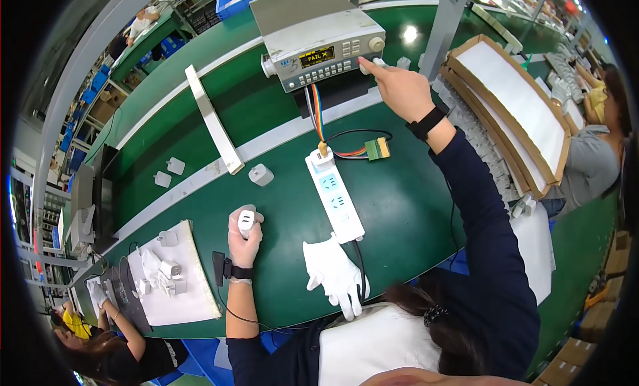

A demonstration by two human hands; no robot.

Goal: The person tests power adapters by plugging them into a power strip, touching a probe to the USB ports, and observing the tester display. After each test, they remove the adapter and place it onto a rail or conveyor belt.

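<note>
Two-port USB charger (246, 217) is pinched in the left hand (244, 239), well in from the worktop's (413, 213) near edge, and the benchtop tester (319, 36) is best poked squarely with the right hand's (404, 89) outstretched index finger, other fingers' grip can't be told.

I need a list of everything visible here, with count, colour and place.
Bench: 1, green, centre
Test instrument: 1, grey, top centre
Crossbar: 1, white, left of instrument
Power strip: 1, white, mid-bench
Plugged charger: 1, white, on strip
Ribbon cable: 1, multicoloured, below instrument
Circuit board: 1, green, mid-bench
Loose chargers: 3, white, left of strip
Other chargers: several, white, on pale sheet
Cloth glove: 1, white, near edge
Trays: several, brown-white, right
Co-workers: several, background
Held charger: 1, white, lower centre
Left hand: 1, pale-covered, around held charger
Right hand: 1, bare, at instrument front
</note>
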